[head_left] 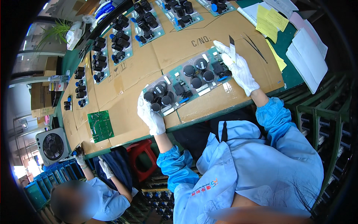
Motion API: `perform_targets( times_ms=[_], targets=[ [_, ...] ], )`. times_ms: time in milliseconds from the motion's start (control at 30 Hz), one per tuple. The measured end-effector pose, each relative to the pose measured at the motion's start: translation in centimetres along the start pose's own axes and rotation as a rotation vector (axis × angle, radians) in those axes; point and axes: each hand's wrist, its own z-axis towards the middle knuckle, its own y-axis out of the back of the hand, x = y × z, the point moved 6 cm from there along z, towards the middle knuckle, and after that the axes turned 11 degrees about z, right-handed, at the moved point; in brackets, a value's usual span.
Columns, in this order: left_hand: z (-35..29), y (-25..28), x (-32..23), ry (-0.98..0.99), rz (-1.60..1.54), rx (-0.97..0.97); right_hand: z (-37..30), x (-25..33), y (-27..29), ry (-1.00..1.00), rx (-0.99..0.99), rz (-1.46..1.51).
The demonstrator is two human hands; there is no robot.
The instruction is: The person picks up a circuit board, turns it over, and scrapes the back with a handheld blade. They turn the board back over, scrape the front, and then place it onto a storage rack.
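Observation:
A long circuit board (190, 71) with several black round capacitors tilts above the cardboard-covered table in front of me. My left hand (152, 115), in a white glove, closes on its left end. At the opposite end my gloved right hand (240, 71) is closed too, fingers against the board's corner. Between those fingers a slim blade-like tool (232, 46) with a dark pointed tip sticks up; its lower part is hidden. Dark tweezers (255, 47) lie on the cardboard right of that hand.
Similar boards (121, 39) stand in rows along the far side. A green board (100, 126) lies at left. Yellow notes (270, 22) and white papers (307, 56) are at right. A co-worker's gloved hand (106, 168), a fan (53, 146) and a red stool (143, 155) are lower left.

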Motion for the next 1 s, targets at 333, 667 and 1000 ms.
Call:
perform_targets(
  times_ms=[333,667,1000],
  targets=[
    [-0.1,0.0,-0.2,-0.022,0.138,-0.012,0.1,0.9,0.0,0.101,0.005,-0.014],
    [-1.6,1.2,0.1,0.002,0.203,-0.109,-0.2,2.1,-0.3,0.040,-0.003,0.041],
    [-9.9,3.6,-3.4,-0.240,1.068,-0.231,-0.3,3.5,-1.6,0.222,0.075,-0.191]
  ],
)
